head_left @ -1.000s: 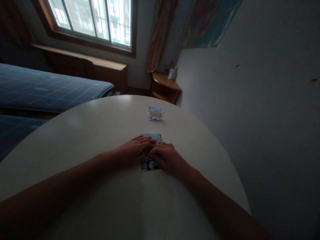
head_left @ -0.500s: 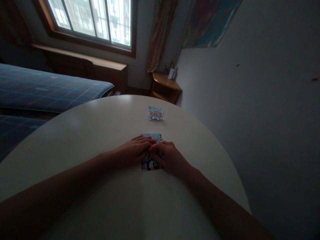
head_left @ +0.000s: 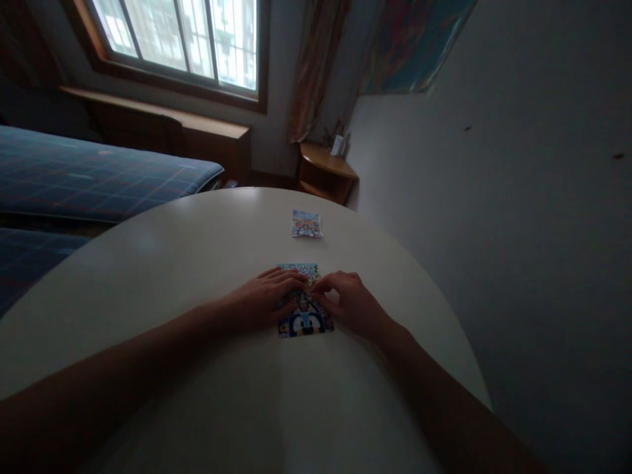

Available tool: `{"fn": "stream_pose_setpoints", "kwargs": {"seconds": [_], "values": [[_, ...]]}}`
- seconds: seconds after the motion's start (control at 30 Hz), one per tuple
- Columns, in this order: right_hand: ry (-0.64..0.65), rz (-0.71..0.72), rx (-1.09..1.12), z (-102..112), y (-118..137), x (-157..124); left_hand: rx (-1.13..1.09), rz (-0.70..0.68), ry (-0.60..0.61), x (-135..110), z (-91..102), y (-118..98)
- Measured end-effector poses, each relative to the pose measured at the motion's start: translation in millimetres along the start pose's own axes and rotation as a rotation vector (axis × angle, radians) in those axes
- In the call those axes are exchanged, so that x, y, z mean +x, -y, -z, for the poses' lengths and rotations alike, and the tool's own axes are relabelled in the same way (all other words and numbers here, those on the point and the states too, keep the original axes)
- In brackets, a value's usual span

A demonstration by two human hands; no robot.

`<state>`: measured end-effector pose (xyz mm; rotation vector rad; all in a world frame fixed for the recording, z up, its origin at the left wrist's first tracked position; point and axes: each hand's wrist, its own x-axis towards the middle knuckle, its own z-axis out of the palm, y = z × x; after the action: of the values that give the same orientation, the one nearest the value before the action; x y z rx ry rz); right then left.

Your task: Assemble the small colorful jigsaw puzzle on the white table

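Observation:
A colourful printed picture sheet (head_left: 306, 322) with a blue cartoon dog face lies flat on the white round table (head_left: 222, 395). My left hand (head_left: 276, 296) rests on the left part of the sheet, its fingers stretched out toward the middle. Over the sheet's right side, my right hand (head_left: 348, 301) has thumb and forefinger brought together in a pinch. Whatever is between those fingertips, if anything, is too small and dark to make out. Both hands cover parts of the sheet's upper half.
Farther back on the table lies a smaller printed piece (head_left: 306, 224) with a similar picture and slightly raised edges. A blue checked mattress (head_left: 99, 168) is beyond the table on the left. A wooden corner shelf (head_left: 328, 161) stands behind, and a wall (head_left: 494, 230) runs along the right.
My right hand has moved to the right, away from my left fingers, uncovering more of the sheet and the dog face. My left hand has stayed nearly still.

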<state>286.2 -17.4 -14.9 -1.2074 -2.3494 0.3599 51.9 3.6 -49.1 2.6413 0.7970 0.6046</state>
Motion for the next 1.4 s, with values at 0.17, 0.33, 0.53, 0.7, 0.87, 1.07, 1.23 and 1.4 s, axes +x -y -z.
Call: {"fn": "stream_pose_setpoints", "kwargs": {"seconds": [0.17,0.33,0.53,0.7,0.87,1.07,1.23,1.4], "values": [[0.042,0.001,-0.041,-1,-1,0,-0.007,0.004,-0.025,1,-1.8,-1],[0.100,0.004,-0.077,-4,-3,-1,-0.010,0.032,-0.055,1,-2.6,-2],[0.108,-0.001,-0.049,-4,-3,-4,-0.003,-0.003,-0.049,1,-1.0,-4],[0.127,-0.021,-0.029,-4,-7,-4,0.002,0.007,-0.040,1,-4.0,-1],[0.135,0.020,-0.027,-2,-9,-4,0.015,0.003,-0.050,0,-6.8,2],[0.211,0.031,-0.051,-3,-11,-7,0.121,0.121,-0.076,-2,-8.0,0],[0.222,-0.006,-0.104,-9,-14,-6,0.170,0.224,-0.048,-2,-8.0,-2],[0.125,0.009,-0.104,-11,-17,-1,0.170,0.198,-0.063,-2,-6.0,1]]}}
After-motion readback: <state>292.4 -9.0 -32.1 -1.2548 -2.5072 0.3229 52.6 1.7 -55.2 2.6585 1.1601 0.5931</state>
